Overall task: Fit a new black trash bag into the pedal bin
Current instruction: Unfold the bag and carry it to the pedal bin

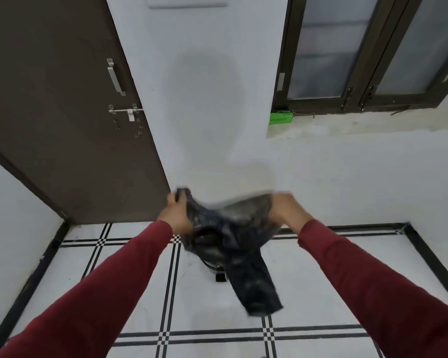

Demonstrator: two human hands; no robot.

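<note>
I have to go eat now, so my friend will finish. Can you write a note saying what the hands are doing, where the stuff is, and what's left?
Left hand: grips one top edge of the black trash bag.
Right hand: grips the other edge; blurred by motion.
Bag: held in the air between both hands, hanging down over the tiled floor.
Pedal bin: mostly hidden behind the bag; only a small bit shows.
Done: bag picked up and partly spread.
Left: open it fully and fit it into the bin.

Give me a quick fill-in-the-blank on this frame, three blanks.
1. Both hands, left hand and right hand, hold a ____ trash bag.
2. The sleeves are ____ in colour.
3. The door stands to the ____ of the window.

Missing words: black; red; left
</note>
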